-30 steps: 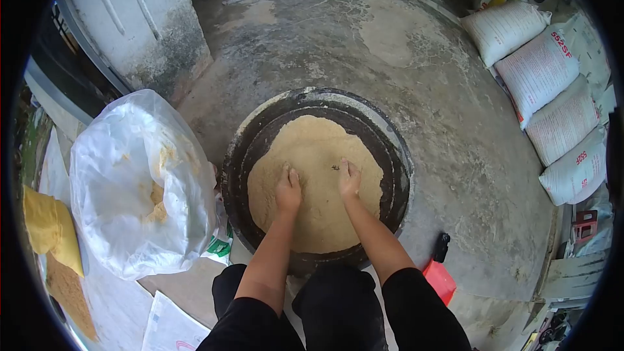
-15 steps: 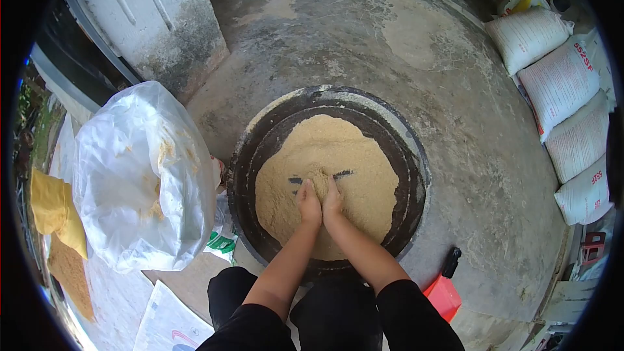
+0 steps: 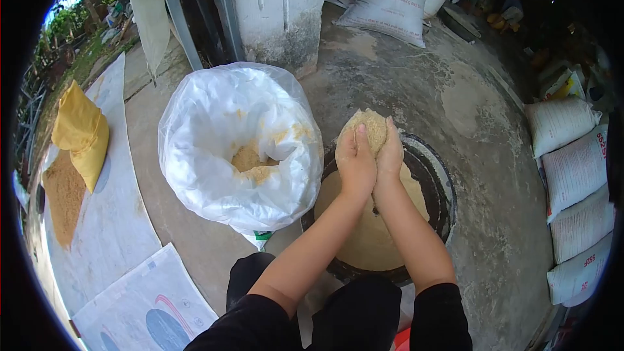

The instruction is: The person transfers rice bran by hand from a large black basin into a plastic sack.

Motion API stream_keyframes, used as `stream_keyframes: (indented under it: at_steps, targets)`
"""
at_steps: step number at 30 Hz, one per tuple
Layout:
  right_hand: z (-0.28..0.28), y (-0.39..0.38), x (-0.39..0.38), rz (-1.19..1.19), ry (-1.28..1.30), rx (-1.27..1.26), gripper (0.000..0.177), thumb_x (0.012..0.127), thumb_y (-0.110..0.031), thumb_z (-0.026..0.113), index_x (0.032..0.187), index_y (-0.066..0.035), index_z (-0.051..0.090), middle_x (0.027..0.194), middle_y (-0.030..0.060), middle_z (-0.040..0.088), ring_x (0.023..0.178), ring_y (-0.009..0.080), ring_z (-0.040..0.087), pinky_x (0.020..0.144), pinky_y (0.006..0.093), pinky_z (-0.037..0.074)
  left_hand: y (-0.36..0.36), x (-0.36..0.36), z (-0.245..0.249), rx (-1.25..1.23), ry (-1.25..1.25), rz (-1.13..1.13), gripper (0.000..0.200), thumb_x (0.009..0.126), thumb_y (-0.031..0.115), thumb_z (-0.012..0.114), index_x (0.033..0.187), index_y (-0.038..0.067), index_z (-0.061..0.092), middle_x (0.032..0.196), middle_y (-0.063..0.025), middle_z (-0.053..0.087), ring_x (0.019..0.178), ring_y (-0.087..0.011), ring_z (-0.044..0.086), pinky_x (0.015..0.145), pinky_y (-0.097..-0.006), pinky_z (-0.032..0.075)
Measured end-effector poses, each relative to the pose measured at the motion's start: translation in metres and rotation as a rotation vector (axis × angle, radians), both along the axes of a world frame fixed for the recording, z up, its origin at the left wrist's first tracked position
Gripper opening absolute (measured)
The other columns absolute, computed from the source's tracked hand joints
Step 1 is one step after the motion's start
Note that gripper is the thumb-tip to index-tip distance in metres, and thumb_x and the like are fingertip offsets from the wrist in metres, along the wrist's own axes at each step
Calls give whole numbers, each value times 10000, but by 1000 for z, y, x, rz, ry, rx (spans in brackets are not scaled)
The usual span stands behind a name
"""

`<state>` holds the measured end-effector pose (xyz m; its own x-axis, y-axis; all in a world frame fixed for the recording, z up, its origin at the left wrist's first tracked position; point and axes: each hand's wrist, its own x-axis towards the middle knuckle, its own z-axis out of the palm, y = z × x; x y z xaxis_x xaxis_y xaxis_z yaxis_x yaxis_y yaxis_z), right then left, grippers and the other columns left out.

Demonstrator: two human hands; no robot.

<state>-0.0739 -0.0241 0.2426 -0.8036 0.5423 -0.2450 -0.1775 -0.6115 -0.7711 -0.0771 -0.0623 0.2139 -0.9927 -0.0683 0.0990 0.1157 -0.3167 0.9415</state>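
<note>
My left hand [image 3: 357, 168] and my right hand [image 3: 390, 155] are cupped together around a heaped scoop of pale yellow meal [image 3: 368, 123]. They are raised over the far side of a round black tub [image 3: 444, 185]. More of the same pale meal [image 3: 374, 244] covers the tub's bottom, partly hidden by my forearms. To the left of my hands stands a white plastic bag [image 3: 188, 182] with its mouth wide open. Some meal [image 3: 249, 157] shows deep inside it, and smears of it cling to the inner wall.
A yellow sack [image 3: 91, 140] rests against a brown heap of grain-like material [image 3: 64, 201] on a pale sheet [image 3: 123, 221] at left. Printed white sacks [image 3: 578, 166] line the right side. Another sack [image 3: 387, 3] stands at the back, near a white pillar [image 3: 283, 6].
My hands have come up out of the meal in the tub, lifting a scoop of it. The view has swung left, showing more of the open bag and the yellow sack.
</note>
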Motion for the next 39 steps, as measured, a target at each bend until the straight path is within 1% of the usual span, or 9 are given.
stream_keyframes:
  at_steps: [4, 9, 13, 15, 21, 26, 32, 37, 39]
  targets:
    - [41, -42, -34, 146, 35, 133, 376, 868, -339, 450, 955, 1, 586, 918, 97, 597, 804, 187, 578, 716, 276, 447, -50, -16, 58, 44, 86, 138, 336, 909, 239, 409, 964, -60, 553, 975, -206, 565, 899, -310, 536, 795, -366, 401]
    - [60, -124, -68, 323, 49, 104, 370, 853, -327, 477, 921, 15, 598, 884, 101, 606, 754, 189, 574, 684, 295, 445, -130, -38, 90, 13, 80, 311, 335, 914, 215, 412, 1091, -48, 520, 992, -132, 587, 869, -181, 564, 783, -284, 437]
    - [46, -178, -88, 276, -3, 269, 381, 850, -323, 481, 861, 34, 612, 826, 117, 618, 718, 205, 574, 673, 317, 440, -182, -65, 77, -221, 26, 410, 341, 904, 210, 420, 1095, -54, 520, 991, -135, 583, 881, -185, 559, 793, -291, 432]
    - [25, -188, -100, 167, 14, 435, 384, 847, -310, 483, 797, 44, 622, 764, 141, 626, 682, 231, 572, 673, 332, 435, -196, -76, 65, -194, -66, 396, 360, 884, 206, 412, 1081, -69, 532, 1016, -209, 581, 949, -285, 560, 833, -334, 416]
    - [11, -180, -96, 199, 20, 702, 336, 846, -271, 491, 825, 29, 642, 819, 141, 635, 758, 223, 587, 717, 308, 436, -212, -71, 69, -194, -173, 267, 413, 877, 255, 458, 1147, -55, 496, 1118, -162, 537, 1010, -212, 508, 869, -299, 379]
    - [24, -134, -73, 141, 113, 824, 347, 857, -276, 478, 852, 28, 645, 835, 179, 639, 794, 243, 607, 747, 307, 436, -176, -51, 87, -355, -46, 209, 441, 857, 274, 488, 1129, -73, 509, 1099, -216, 556, 1026, -260, 535, 882, -312, 383]
    - [3, -27, -33, 12, 118, 565, 371, 876, -300, 493, 907, 42, 634, 908, 125, 640, 873, 170, 580, 815, 273, 412, -85, -17, 71, -125, 110, -72, 327, 872, 186, 500, 1077, -67, 538, 988, -115, 599, 918, -142, 541, 811, -255, 407]
    - [-119, 82, 22, -190, -196, 659, 393, 876, -324, 493, 912, 42, 633, 917, 129, 636, 886, 168, 571, 825, 270, 405, 2, 13, -32, -291, 94, -330, 288, 877, 146, 500, 1101, -30, 544, 1026, -65, 584, 941, -100, 515, 833, -231, 389]
    - [-170, 114, 63, -250, -401, 778, 413, 875, -344, 489, 915, 42, 628, 907, 136, 636, 864, 158, 573, 796, 276, 418, 15, 33, -58, -695, 81, -340, 315, 845, 184, 525, 1083, -21, 548, 1043, -163, 586, 972, -247, 558, 837, -320, 418]
